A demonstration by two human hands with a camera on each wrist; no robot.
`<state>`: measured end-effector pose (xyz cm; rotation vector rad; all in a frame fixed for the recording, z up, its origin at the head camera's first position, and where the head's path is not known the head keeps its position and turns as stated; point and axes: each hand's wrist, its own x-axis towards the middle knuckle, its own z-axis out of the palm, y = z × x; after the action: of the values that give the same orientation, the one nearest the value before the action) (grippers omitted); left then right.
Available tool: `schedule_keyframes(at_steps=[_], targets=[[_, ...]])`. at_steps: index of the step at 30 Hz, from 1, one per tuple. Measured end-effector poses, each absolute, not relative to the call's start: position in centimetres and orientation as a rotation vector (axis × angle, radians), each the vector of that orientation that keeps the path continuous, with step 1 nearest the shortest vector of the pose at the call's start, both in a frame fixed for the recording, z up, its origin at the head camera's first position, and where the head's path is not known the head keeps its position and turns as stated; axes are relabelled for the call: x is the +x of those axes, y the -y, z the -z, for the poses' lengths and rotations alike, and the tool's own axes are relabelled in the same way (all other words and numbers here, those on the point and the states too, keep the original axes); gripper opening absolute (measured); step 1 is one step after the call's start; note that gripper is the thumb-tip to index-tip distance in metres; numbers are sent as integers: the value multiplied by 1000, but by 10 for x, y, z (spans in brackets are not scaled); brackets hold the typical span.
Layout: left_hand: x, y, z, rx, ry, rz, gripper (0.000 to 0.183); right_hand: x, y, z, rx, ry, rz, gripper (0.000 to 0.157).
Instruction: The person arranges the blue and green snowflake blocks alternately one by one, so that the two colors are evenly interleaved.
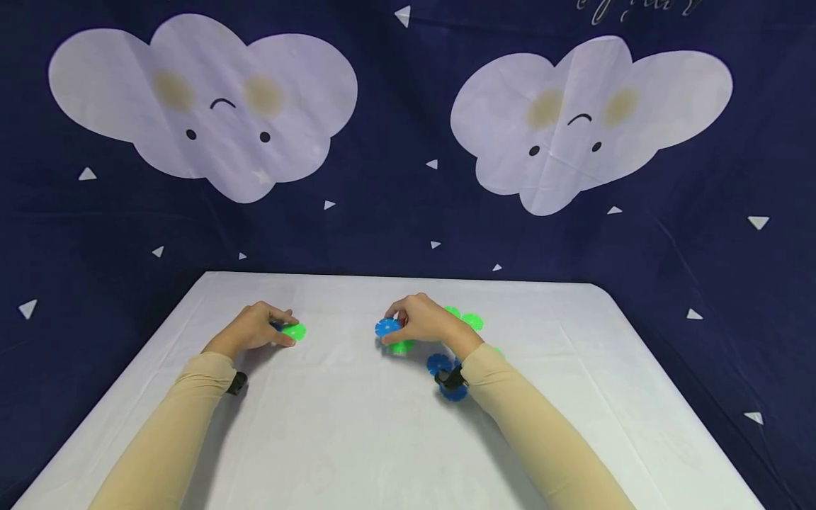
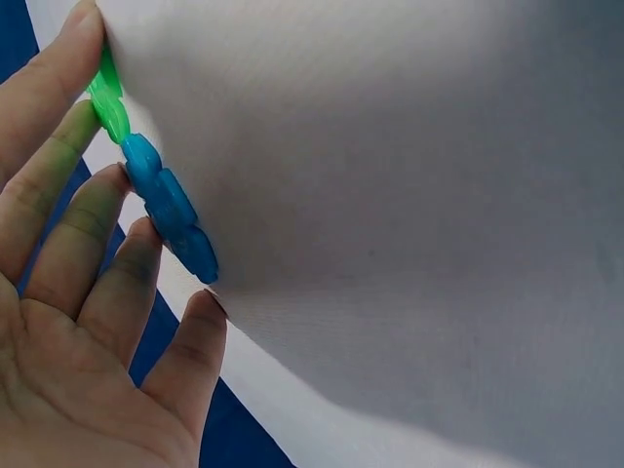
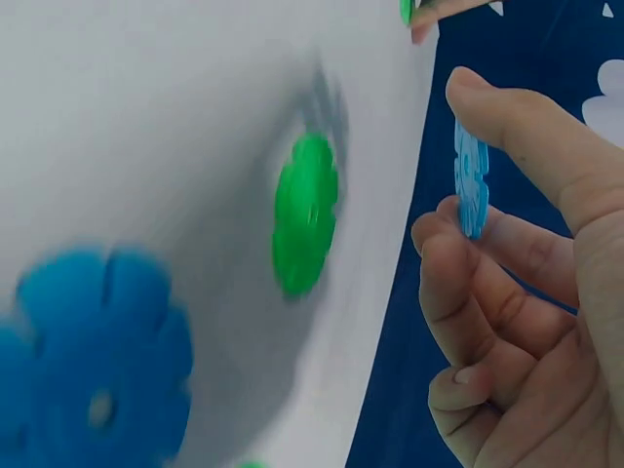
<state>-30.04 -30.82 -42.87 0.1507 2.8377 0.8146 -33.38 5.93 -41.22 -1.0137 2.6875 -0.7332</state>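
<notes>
At the left of the head view my left hand (image 1: 257,327) pinches a green notched disc (image 1: 295,331) between thumb and fingers. A blue disc (image 2: 174,210) runs on from its edge, in line with it, along my fingertips in the left wrist view. Near the middle, my right hand (image 1: 423,317) holds another blue flower-shaped disc (image 1: 387,326) by its rim, between thumb and curled fingers. Below that hand, a loose green disc (image 3: 306,214) lies on the white tabletop (image 1: 344,425).
Several blue discs (image 1: 438,364) lie under my right wrist, partly covered by its strap camera (image 1: 451,379). More green discs (image 1: 472,321) lie beyond the right forearm. A dark blue cloth (image 1: 401,234) with clouds and triangles hangs behind the table's far edge.
</notes>
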Motion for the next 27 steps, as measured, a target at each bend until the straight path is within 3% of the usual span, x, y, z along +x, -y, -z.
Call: schedule_keyframes(at_steps=[27], targets=[[-299,305,429,127,-2857,-809,52,-331,37,433,-759,-2867,699,54]])
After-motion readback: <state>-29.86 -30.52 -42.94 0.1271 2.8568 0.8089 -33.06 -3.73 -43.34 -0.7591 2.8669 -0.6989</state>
